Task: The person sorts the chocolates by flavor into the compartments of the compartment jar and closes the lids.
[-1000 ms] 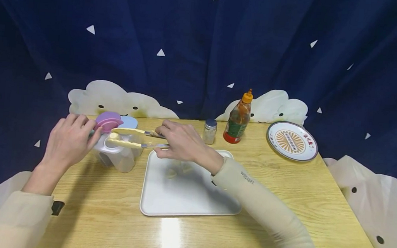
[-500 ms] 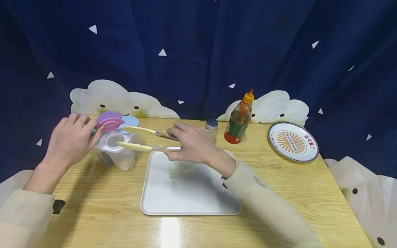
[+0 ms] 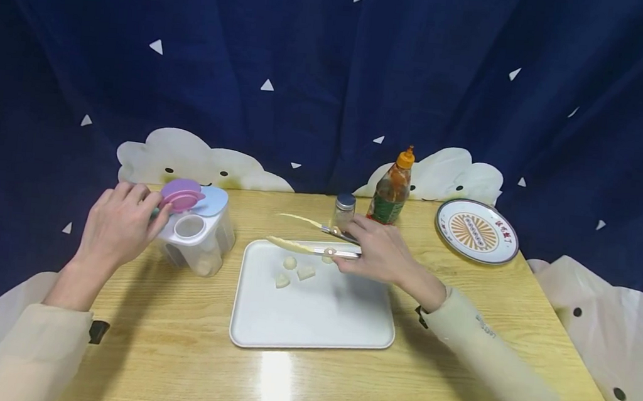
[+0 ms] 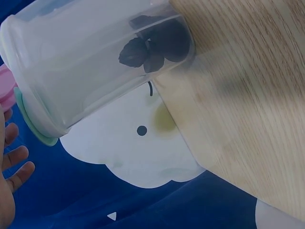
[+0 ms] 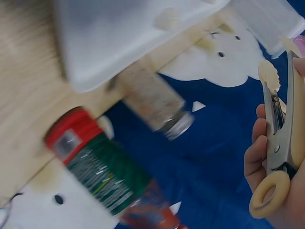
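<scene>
Gripping metal tongs (image 3: pixel 309 249) — scalloped cream tips (image 5: pixel 269 75)

Brightly and fairly evenly lit in the head view, with a hard-edged white glare strip on the near worktop (image 3: pixel 172 365) and soft shadows to the right of the left sleeve (image 3: pixel 41 342) and across the tray (image 3: pixel 312 322). Darkest at left on the curtain (image 3: pixel 311 42). Dimmer and hazy in the left wrist view, soft around the clear container (image 4: pixel 81 71). Smeared by blur in the right wrist view at the sauce bottle (image 5: pixel 102 164) and glass shaker (image 5: pixel 152 98); crisper at the tongs (image 5: pixel 286 143).
</scene>
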Action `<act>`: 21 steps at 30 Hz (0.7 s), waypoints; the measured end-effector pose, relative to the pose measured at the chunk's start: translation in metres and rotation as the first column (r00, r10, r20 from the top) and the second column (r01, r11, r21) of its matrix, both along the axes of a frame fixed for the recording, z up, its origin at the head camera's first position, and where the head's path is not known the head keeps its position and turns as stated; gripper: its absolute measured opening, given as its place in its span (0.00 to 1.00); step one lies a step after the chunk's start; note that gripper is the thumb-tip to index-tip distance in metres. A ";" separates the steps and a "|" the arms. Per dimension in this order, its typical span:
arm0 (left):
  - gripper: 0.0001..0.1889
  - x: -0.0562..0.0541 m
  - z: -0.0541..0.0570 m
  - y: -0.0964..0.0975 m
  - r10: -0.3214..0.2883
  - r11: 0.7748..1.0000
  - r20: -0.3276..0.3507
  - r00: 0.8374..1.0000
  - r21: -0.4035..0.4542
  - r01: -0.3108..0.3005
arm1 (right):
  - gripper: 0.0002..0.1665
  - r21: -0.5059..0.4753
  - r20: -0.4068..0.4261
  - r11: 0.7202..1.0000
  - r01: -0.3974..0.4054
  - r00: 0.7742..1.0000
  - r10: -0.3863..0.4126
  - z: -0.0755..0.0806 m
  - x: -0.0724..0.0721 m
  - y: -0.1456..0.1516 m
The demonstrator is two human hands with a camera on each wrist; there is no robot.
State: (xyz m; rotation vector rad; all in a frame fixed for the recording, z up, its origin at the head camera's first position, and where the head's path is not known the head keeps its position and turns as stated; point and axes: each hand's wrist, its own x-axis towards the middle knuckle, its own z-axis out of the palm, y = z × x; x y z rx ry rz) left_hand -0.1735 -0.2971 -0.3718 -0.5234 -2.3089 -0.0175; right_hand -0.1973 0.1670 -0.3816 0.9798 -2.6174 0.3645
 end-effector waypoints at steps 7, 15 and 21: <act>0.19 -0.001 0.000 -0.001 0.002 1.000 0.007 1.000 -0.001 -0.002 | 0.35 0.052 0.069 0.995 0.080 0.994 -0.084 -0.013 0.006 0.039; 0.18 0.001 -0.001 -0.003 0.017 1.000 0.038 0.999 0.008 -0.017 | 0.34 0.067 0.089 0.990 0.125 0.987 -0.130 -0.034 0.013 0.070; 0.18 0.001 -0.003 -0.005 0.008 1.000 0.034 0.999 -0.001 -0.008 | 0.32 0.082 0.080 0.988 0.130 0.987 -0.137 -0.047 0.014 0.080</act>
